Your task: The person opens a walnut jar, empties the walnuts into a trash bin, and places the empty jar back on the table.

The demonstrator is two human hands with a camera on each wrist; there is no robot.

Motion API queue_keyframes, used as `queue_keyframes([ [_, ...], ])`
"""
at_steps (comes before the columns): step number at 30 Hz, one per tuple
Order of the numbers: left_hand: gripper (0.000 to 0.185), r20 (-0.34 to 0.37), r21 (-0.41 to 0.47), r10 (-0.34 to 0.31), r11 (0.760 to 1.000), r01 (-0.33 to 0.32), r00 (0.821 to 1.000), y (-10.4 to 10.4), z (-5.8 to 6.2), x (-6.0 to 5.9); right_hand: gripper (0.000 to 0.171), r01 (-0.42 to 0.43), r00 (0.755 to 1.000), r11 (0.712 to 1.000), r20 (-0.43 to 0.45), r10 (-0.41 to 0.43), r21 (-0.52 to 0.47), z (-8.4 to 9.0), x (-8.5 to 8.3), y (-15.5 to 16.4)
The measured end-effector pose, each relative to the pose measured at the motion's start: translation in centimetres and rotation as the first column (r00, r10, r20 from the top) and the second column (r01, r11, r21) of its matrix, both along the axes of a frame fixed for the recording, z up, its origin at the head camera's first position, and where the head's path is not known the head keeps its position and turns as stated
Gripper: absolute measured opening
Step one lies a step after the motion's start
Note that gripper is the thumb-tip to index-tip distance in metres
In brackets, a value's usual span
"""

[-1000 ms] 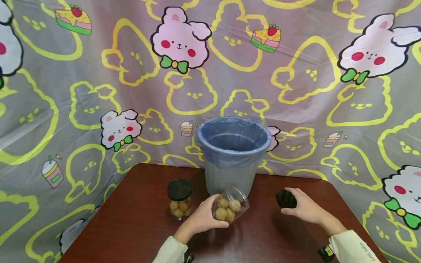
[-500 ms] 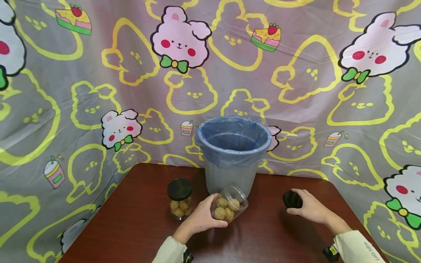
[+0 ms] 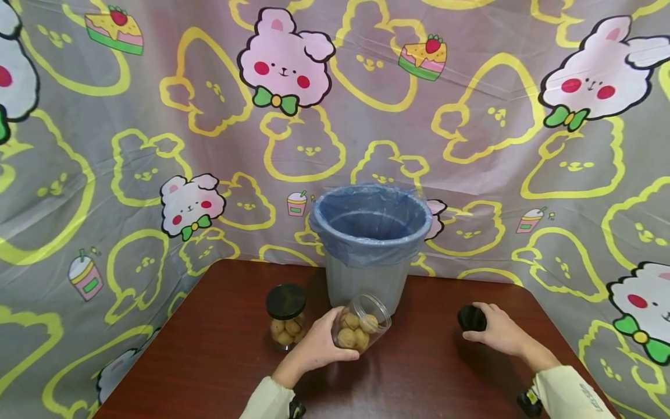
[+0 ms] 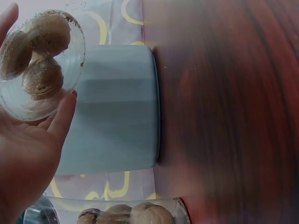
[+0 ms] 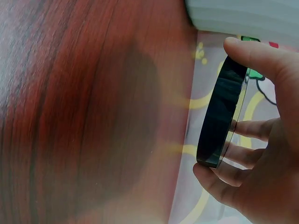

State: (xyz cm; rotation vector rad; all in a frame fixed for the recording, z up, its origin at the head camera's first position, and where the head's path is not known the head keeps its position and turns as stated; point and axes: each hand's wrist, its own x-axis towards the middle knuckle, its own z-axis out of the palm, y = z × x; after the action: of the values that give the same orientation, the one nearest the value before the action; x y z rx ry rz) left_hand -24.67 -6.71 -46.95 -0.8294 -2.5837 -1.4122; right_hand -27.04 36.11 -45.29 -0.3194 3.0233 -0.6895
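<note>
My left hand (image 3: pixel 319 347) grips an open clear jar (image 3: pixel 361 329) of round brown walnuts, tilted with its mouth toward the bin. In the left wrist view the jar (image 4: pixel 39 60) lies in my palm, fingers (image 4: pixel 60 116) curled round it. My right hand (image 3: pixel 494 331) pinches a black lid (image 3: pixel 471 318) just above the table at the right. The right wrist view shows the lid (image 5: pixel 222 116) on edge between thumb and fingers (image 5: pixel 219 184). A second jar (image 3: pixel 285 319) with a black lid stands to the left of the held jar; it also shows (image 4: pixel 131 213).
A grey bin (image 3: pixel 369 244) lined with a blue bag stands at the back middle of the dark red wooden table (image 3: pixel 209 361), close behind the held jar. A cartoon rabbit cloth (image 3: pixel 157 145) hangs behind and around the table.
My right hand has carried the black lid further right and a little lower. The left hand with the open jar has shifted slightly left.
</note>
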Motion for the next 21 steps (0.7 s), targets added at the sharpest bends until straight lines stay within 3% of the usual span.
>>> queue_keyframes([
  [21, 0.089, 0.014, -0.004, 0.016, 1.000, -0.016, 1.000, -0.3, 0.0, 0.1, 0.090, 0.056, 0.998, 0.996, 0.003, -0.056, 0.065, -1.5, -0.9, 1.8],
])
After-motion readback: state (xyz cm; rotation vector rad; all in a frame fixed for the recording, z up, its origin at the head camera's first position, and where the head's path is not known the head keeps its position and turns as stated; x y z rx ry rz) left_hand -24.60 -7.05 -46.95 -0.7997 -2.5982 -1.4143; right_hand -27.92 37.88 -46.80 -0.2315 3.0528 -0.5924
